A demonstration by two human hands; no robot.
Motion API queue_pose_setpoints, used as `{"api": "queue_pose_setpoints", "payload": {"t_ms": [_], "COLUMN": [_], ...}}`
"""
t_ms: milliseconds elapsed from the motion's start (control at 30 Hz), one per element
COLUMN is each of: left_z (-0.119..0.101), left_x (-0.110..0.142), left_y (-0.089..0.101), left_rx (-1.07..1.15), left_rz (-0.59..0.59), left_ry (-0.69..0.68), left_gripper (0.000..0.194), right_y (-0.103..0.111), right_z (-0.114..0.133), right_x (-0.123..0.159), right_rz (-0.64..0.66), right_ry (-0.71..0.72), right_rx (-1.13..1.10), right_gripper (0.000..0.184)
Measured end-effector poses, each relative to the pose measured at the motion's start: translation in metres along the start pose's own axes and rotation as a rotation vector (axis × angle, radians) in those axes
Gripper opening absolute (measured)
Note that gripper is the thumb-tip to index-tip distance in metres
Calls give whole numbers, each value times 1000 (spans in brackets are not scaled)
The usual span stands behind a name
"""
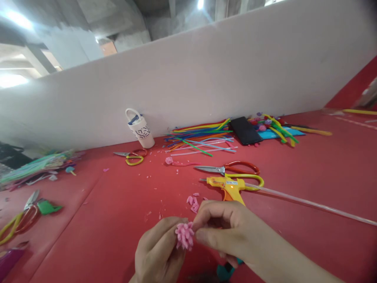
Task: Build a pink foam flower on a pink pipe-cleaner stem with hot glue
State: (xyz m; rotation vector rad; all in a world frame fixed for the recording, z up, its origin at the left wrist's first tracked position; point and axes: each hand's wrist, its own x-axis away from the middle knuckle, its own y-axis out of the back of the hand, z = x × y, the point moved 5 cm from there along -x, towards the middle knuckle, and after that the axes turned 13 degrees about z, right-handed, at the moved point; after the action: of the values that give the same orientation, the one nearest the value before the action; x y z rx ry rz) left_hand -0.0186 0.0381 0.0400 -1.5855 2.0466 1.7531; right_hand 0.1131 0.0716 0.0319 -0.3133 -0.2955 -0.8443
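1. The left hand point(160, 249) has its thumb and fingers closed on the fuzzy pink flower point(185, 236), low in the view over the red bench point(118, 212).
2. The right hand point(226, 232) brings thumb and forefinger close together at the flower's right edge; whether a petal is clamped between them, I cannot tell.
3. Loose pink pieces point(193, 203) lie just beyond the hands.
4. The yellow glue gun point(226, 184) lies near the right hand, beside red-and-yellow scissors point(241, 168); its clear stick point(312, 202) runs off rightward.
5. The bench's far edge meets a pale wall point(188, 86), well apart from both hands, with a white cup point(141, 131) and black phone point(246, 130) near it.
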Motion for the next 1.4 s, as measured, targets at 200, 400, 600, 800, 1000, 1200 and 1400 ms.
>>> {"api": "queue_pose_setpoints", "payload": {"t_ms": [200,400,600,800,1000,1200,1400], "left_z": [2,4,6,9,15,23,30], "left_x": [2,4,9,12,14,15,9], "left_y": [-2,-1,-4,-5,-6,-19,-33], "left_rx": [18,57,156,239,420,794,1276], "left_rz": [25,35,-17,-138,-229,-264,-173], "left_ry": [-4,29,122,238,402,720,923], "left_gripper": [15,21,28,29,20,11,14], "right_y": [1,1,1,0,40,108,120], "right_z": [0,0,-1,2,22,-21,-46], "right_x": [3,2,1,4,19,12,-6], "right_rz": [-8,-10,-25,0,-357,-668,-700], "right_ry": [5,5,7,41,201,-257,-209], "right_rx": [4,28,17,51,620,1184,1049], "right_gripper": [4,4,5,14,33,33,29]}}
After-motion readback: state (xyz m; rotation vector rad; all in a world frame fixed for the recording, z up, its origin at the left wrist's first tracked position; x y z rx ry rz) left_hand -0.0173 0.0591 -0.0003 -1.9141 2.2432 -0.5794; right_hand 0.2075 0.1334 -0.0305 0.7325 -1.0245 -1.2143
